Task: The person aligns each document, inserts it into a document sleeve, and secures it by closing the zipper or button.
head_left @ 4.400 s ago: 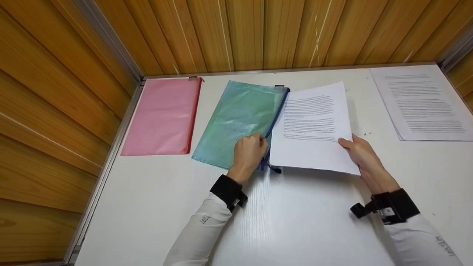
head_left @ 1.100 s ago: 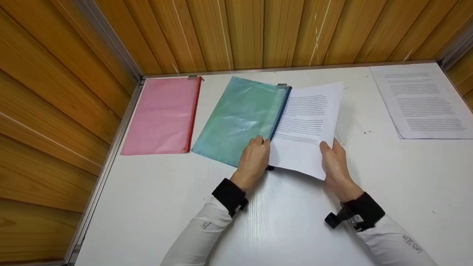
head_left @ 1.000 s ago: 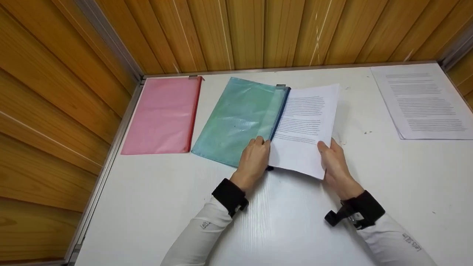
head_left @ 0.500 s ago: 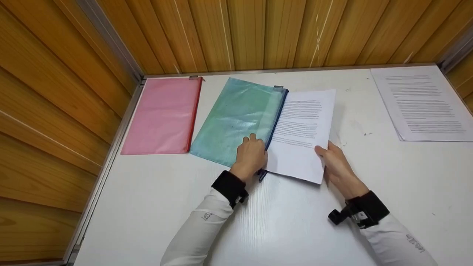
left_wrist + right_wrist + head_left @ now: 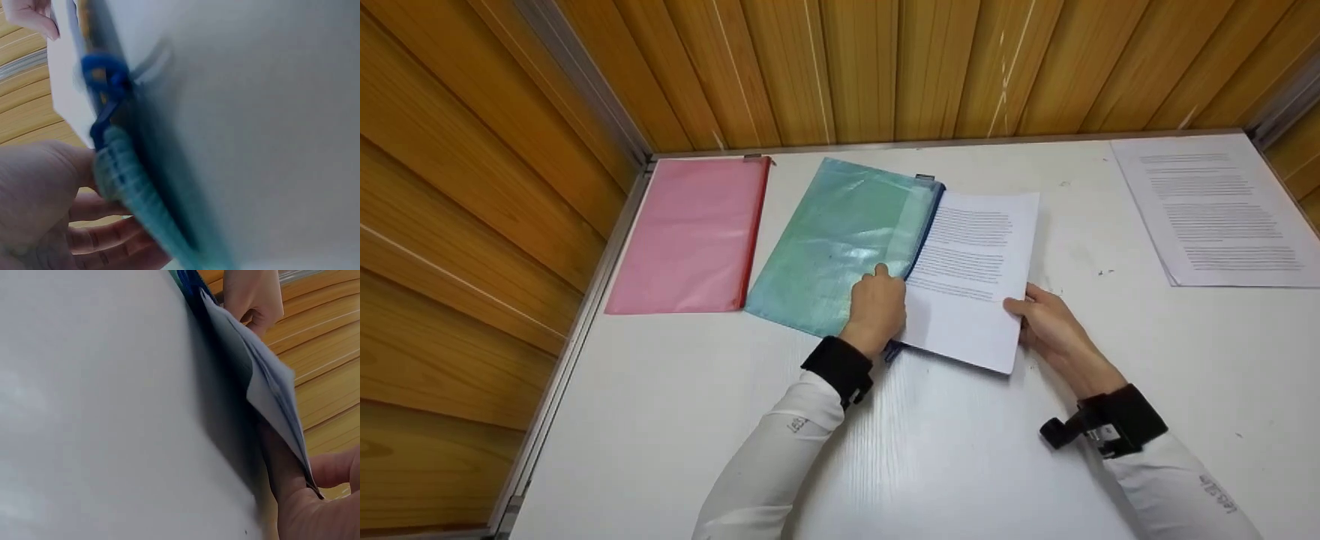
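Observation:
A green translucent zip folder (image 5: 840, 225) with a dark blue zipper edge lies tilted in the middle of the table. My left hand (image 5: 877, 307) grips its near right corner, thumb and fingers about the edge in the left wrist view, beside the blue zipper pull (image 5: 107, 79). Printed sheets (image 5: 960, 322) reach out from the folder's right side; their left part is hidden at the zipper edge. The right hand (image 5: 1054, 330) pinches the stack's right edge, thumb on top and fingers beneath. Seen from the right wrist, the sheets (image 5: 273, 391) bow slightly above the table.
To the left lies a pink zip folder (image 5: 686, 236) with a red zipper edge. More printed sheets (image 5: 1222, 214) lie at the far right. Wood-look panels (image 5: 855, 67) stand behind the white table (image 5: 660, 420) and along its left side.
Over these seconds my right hand has brought the sheets leftward, their left part passing into the folder. Lately the sheets' far edge has come nearer, and my left hand has shifted slightly along the zipper edge.

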Motion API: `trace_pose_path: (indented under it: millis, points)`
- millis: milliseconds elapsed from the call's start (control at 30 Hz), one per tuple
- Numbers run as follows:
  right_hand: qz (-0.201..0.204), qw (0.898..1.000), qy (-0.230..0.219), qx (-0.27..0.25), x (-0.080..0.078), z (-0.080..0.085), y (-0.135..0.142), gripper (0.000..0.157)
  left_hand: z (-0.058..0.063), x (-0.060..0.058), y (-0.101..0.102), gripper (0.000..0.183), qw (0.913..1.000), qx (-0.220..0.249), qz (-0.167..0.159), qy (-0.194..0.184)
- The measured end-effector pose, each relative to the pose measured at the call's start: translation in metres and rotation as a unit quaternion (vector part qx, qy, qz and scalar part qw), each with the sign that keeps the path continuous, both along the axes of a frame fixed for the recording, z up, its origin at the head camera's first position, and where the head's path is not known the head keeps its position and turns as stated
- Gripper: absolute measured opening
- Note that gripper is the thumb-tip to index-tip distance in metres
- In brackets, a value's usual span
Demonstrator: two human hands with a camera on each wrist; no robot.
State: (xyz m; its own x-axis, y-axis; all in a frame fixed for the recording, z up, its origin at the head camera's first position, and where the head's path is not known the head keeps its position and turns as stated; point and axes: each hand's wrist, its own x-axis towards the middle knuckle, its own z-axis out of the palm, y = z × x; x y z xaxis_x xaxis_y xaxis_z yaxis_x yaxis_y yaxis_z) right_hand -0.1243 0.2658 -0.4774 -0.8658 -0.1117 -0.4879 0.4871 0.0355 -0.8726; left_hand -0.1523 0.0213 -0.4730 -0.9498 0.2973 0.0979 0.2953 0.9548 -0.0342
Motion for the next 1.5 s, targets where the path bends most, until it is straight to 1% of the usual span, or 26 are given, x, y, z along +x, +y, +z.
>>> trace_pose_path:
  millis: [67,200,333,467,667,733,900,1133,1367,1500]
  points:
    - [0.0,1.0,0.002,-0.003,-0.001,0.002,0.006,0.065,-0.002,-0.001,0.0,0.015,0.9999,-0.003,-0.001,0.013]
    - [0.008,1.0,-0.001,0.017,-0.001,0.005,0.018,0.066,-0.004,-0.001,0.0,0.017,0.9995,-0.011,-0.002,0.029]
    - [0.016,0.999,-0.008,0.041,-0.001,0.006,0.023,0.067,-0.003,-0.001,-0.001,0.018,0.9996,-0.007,0.0,0.027]
    - [0.008,0.999,-0.007,0.043,-0.002,0.004,0.023,0.066,-0.003,0.0,-0.003,0.018,0.9995,0.006,0.003,0.03]
    - [-0.007,0.999,0.002,0.034,-0.003,0.004,0.018,0.064,-0.006,0.001,-0.005,0.018,0.9976,0.026,-0.003,0.064]
    - [-0.012,0.999,0.006,0.032,-0.003,0.005,0.014,0.064,-0.006,0.002,-0.005,0.018,0.9969,0.037,-0.005,0.068]
    - [-0.013,0.999,0.007,0.041,-0.005,0.006,0.002,0.062,-0.005,0.003,-0.002,0.02,0.9954,0.067,-0.014,0.066]
    - [-0.011,0.999,0.005,0.046,-0.009,0.006,-0.01,0.061,-0.002,0.005,0.0,0.023,0.9933,0.091,-0.017,0.07]
    - [-0.011,0.999,0.001,0.036,-0.013,0.006,-0.018,0.06,0.001,0.006,0.0,0.023,0.9918,0.116,-0.018,0.052]
    - [-0.011,0.999,0.002,0.039,-0.014,0.007,-0.023,0.061,0.003,0.007,0.0,0.023,0.9906,0.126,-0.02,0.049]
